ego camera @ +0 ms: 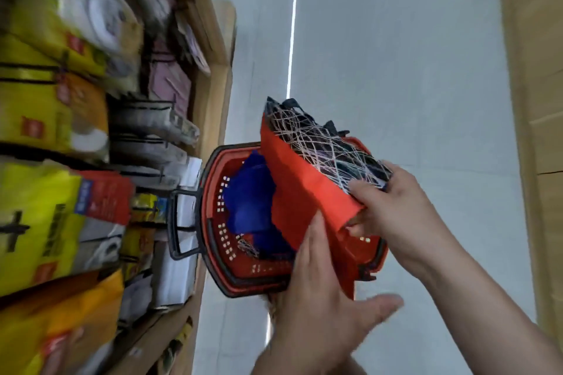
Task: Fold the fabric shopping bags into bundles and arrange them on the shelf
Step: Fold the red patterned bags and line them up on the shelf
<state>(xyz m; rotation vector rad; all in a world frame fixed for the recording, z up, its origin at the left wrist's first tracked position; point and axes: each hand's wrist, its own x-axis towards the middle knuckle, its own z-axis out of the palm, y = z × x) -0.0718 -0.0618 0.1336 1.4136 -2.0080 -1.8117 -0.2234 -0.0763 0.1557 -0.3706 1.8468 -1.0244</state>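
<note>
- The right hand [393, 207] pinches two fabric shopping bags together at one end. Its thumb lies on top and its curled fingers [355, 225] sit underneath.
- The left hand [320, 298] presses flat against the orange-red bag [301, 192]. Its fingers are straight and close together, and the thumb is spread wide.
- Risk: only one end is pinched, so the dark patterned bag [323, 143] on top could probably slide off the smooth red one and drop.
- Risk: the loose red cloth hanging below the right fingers may sag or crease crookedly, which would spoil a neat fold.
- Risk: the view is blurred and tilted, so a hurried move could snag fabric on the red shopping basket [240, 278].
- The red bag looks thin and limp, with one fold already formed. The dark bag has white criss-cross lines and dark handles at the end away from the fingers.
- Both bags are held above the basket, which stands on the grey floor [396, 55].
- A crumpled blue bag [249, 192] lies in the basket, beyond the left fingertips.
- The wooden shelf [213, 91], stocked with yellow boxes [45, 119], stands further off on that same side.
</note>
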